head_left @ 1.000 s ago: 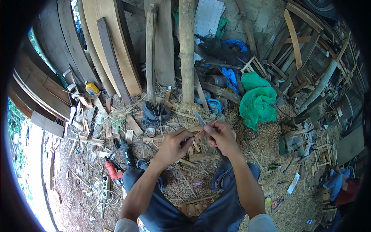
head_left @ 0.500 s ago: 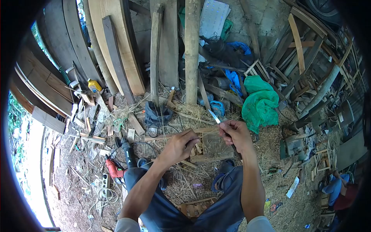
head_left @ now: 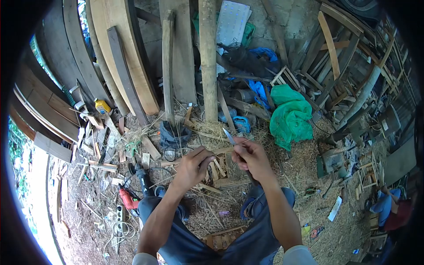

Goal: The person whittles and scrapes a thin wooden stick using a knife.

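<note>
My right hand (head_left: 253, 160) is closed round a knife; the bright blade (head_left: 229, 137) points up and to the left, and the dark handle runs back beneath the palm. To its left, my left hand (head_left: 192, 168) is closed in a pinch, with fingertips turned toward the knife. Whatever sits in that pinch is too thin or hidden to make out. A small gap separates the hands, above a low wooden piece (head_left: 229, 181) on the ground between my feet.
A red power tool (head_left: 128, 198) and a dark grinder-like tool (head_left: 144, 180) lie left of my knees. Ahead are a bamboo post (head_left: 207, 62), leaning planks (head_left: 179, 53) and a green plastic sack (head_left: 290, 118). Another person (head_left: 391, 207) sits at far right. Shavings cover the ground.
My right hand with the knife has moved left and slightly down, closer to my left hand. The left hand keeps its pinch. The whole view has shifted a little.
</note>
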